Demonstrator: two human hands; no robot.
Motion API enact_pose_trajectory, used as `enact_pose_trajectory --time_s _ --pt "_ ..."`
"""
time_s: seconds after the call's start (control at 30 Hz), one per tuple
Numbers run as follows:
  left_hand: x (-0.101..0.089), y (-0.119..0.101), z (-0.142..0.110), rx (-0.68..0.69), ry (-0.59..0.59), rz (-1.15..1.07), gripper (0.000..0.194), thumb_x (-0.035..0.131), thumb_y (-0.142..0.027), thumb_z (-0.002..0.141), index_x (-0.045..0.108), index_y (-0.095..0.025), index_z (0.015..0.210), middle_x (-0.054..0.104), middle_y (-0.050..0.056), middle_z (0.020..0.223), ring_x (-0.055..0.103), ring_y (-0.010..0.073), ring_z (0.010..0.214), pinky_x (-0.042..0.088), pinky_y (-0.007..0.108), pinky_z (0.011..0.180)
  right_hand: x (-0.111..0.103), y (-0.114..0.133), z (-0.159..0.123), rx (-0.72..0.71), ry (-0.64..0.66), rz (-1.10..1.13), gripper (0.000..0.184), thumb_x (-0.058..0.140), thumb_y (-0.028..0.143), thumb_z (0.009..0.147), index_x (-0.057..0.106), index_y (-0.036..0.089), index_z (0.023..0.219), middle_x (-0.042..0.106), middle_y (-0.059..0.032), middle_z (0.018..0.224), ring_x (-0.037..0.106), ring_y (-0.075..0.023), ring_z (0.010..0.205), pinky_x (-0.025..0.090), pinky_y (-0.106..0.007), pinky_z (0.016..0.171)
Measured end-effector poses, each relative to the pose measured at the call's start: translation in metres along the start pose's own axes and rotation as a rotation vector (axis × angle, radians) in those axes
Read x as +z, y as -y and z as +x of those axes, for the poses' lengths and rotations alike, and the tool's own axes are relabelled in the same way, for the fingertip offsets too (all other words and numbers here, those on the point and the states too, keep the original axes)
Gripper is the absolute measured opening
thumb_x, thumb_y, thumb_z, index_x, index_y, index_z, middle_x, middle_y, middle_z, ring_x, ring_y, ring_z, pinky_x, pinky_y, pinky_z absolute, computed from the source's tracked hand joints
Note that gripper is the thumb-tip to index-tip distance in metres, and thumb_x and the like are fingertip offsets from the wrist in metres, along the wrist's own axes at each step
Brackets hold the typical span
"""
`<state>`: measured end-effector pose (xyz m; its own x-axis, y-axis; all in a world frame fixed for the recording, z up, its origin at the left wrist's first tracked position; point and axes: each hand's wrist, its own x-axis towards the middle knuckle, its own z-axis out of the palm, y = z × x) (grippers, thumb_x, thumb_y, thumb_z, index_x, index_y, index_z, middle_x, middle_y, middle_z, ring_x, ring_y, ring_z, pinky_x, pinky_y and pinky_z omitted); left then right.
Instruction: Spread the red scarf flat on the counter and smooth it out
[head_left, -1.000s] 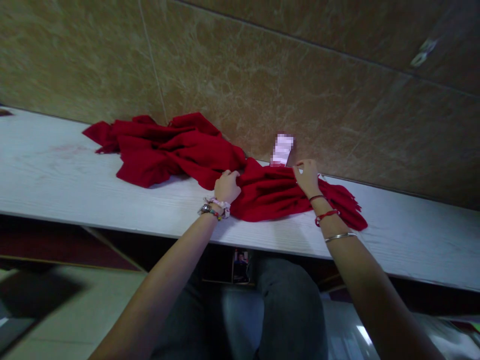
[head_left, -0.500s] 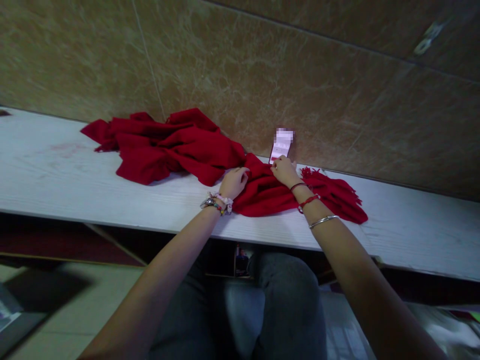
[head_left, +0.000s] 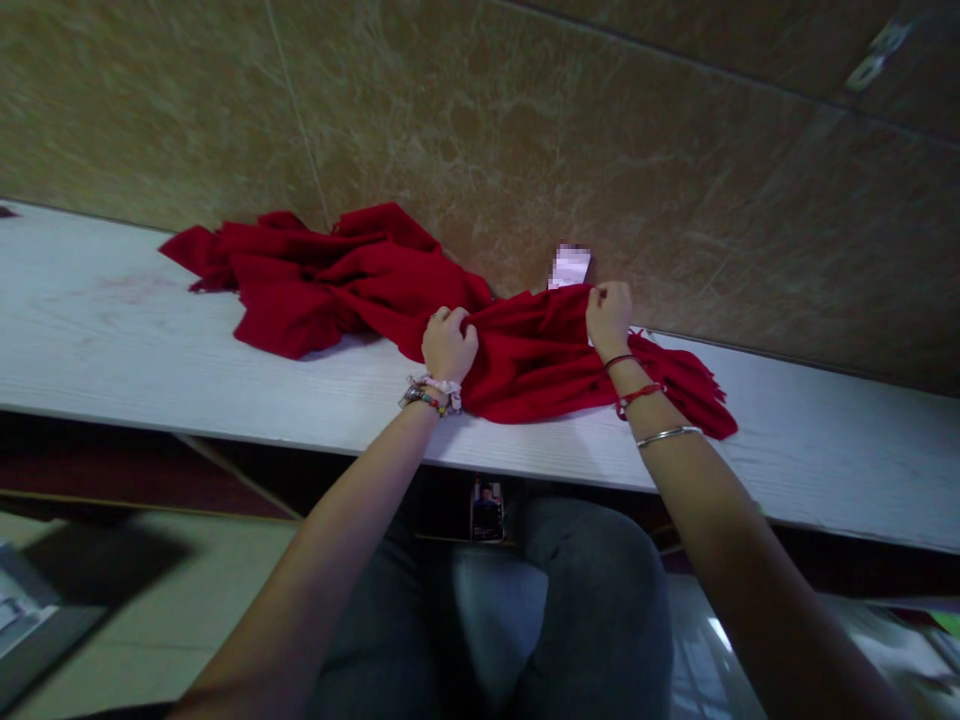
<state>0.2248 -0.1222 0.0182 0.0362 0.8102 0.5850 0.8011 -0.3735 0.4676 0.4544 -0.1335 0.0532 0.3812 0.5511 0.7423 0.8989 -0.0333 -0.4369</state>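
Note:
A long red scarf with fringed ends lies crumpled along a narrow white shelf. My left hand is closed on the cloth near its middle, with several bracelets at the wrist. Further right, my right hand grips the scarf's upper edge, and the cloth is drawn out between the two hands. Behind that edge a lit phone leans against the wall, its lower part hidden by the scarf. The fringe at the right end shows past my right wrist.
A brown marbled tile wall rises straight behind the shelf. Below the shelf's front edge are dark open compartments, one with a small picture or screen in it. My knees are close under the edge.
My right hand has moved right and slightly up, pulling the scarf's upper edge across the phone's lower part. My left hand has shifted slightly up and left and closed on the cloth.

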Motion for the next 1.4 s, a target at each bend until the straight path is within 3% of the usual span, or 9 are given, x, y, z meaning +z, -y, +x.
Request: enact_pose_trajectory --time_s 0.13,0.27,0.4,0.63,0.77,0.87,1.0,1.2,1.4 --pt "-0.006 -0.001 0.001 -0.087 0.041 0.037 0.027 0.035 -0.014 0.079 0.062 -0.018 0.080 0.061 0.008 0.091 0.054 0.0214 0.091 0.039 0.029 0.075 -0.007 -0.030 -0.001 0.168 0.074 -0.077 0.019 0.038 0.016 0.076 0.054 0.016 0.068 0.056 -0.0128 0.081 0.050 -0.0241 0.085 0.038 -0.041 0.079" --pt "-0.003 -0.004 -0.001 -0.119 0.221 -0.022 0.038 0.026 -0.027 0.088 0.063 -0.020 0.084 0.064 0.008 0.086 0.058 0.0221 0.087 0.040 0.029 0.071 -0.005 -0.034 -0.009 0.006 0.340 -0.073 0.015 0.044 0.014 0.074 0.059 0.014 0.073 0.060 -0.0119 0.081 0.053 -0.0226 0.084 0.040 -0.036 0.079" --pt "-0.002 -0.004 -0.002 -0.236 0.231 -0.017 0.050 0.017 -0.037 0.091 0.063 -0.019 0.091 0.066 0.010 0.087 0.060 0.0227 0.085 0.040 0.031 0.071 -0.001 -0.019 -0.013 -0.141 0.405 -0.054 0.024 0.044 0.018 0.079 0.059 0.011 0.097 0.061 -0.0121 0.095 0.053 -0.0200 0.089 0.040 -0.032 0.080" --pt "0.008 0.001 -0.003 0.066 0.301 -0.081 0.027 0.040 -0.026 0.085 0.059 -0.018 0.100 0.066 0.007 0.096 0.060 0.0174 0.089 0.043 0.024 0.076 -0.005 0.003 -0.016 -0.229 0.485 -0.184 0.034 0.037 0.031 0.087 0.064 0.015 0.075 0.063 -0.0095 0.081 0.054 -0.0200 0.081 0.039 -0.029 0.073" --pt "0.015 0.004 -0.005 0.125 0.373 -0.075 0.029 0.046 -0.025 0.081 0.057 -0.017 0.106 0.064 0.007 0.102 0.058 0.0183 0.092 0.043 0.026 0.080 -0.006 0.007 -0.017 -0.200 0.486 -0.215 0.046 0.027 0.032 0.091 0.065 0.015 0.071 0.065 -0.0087 0.076 0.056 -0.0184 0.075 0.038 -0.027 0.068" --pt "0.015 0.005 -0.005 0.129 0.407 -0.054 0.034 0.050 -0.020 0.076 0.055 -0.019 0.109 0.064 0.006 0.099 0.058 0.0190 0.091 0.043 0.027 0.080 -0.004 0.006 -0.018 -0.211 0.586 -0.271 0.032 0.040 0.029 0.085 0.067 0.015 0.075 0.066 -0.0084 0.078 0.057 -0.0193 0.077 0.038 -0.027 0.067" --pt "0.009 0.006 -0.002 0.053 0.292 -0.011 0.030 0.045 -0.014 0.076 0.059 -0.020 0.102 0.061 0.007 0.095 0.057 0.0210 0.090 0.044 0.030 0.078 -0.005 -0.003 -0.021 -0.164 0.666 -0.331 0.020 0.047 0.021 0.078 0.067 0.016 0.074 0.067 -0.0079 0.079 0.058 -0.0208 0.079 0.040 -0.028 0.069" --pt "0.000 0.010 0.003 -0.198 -0.005 0.043 0.027 0.042 -0.014 0.076 0.062 -0.020 0.093 0.056 0.011 0.096 0.053 0.0263 0.094 0.044 0.037 0.073 -0.026 -0.033 -0.016 0.143 0.324 -0.358 0.028 0.039 0.021 0.080 0.065 0.014 0.070 0.066 -0.0122 0.075 0.059 -0.0230 0.075 0.042 -0.032 0.068" --pt "0.006 0.005 -0.001 -0.003 0.283 0.017 0.021 0.046 -0.017 0.074 0.064 -0.018 0.084 0.059 0.009 0.087 0.055 0.0222 0.087 0.044 0.032 0.075 -0.028 -0.033 -0.020 -0.110 0.654 -0.032 0.014 0.049 0.015 0.067 0.062 0.017 0.072 0.065 -0.0031 0.077 0.057 -0.0173 0.075 0.043 -0.030 0.073"
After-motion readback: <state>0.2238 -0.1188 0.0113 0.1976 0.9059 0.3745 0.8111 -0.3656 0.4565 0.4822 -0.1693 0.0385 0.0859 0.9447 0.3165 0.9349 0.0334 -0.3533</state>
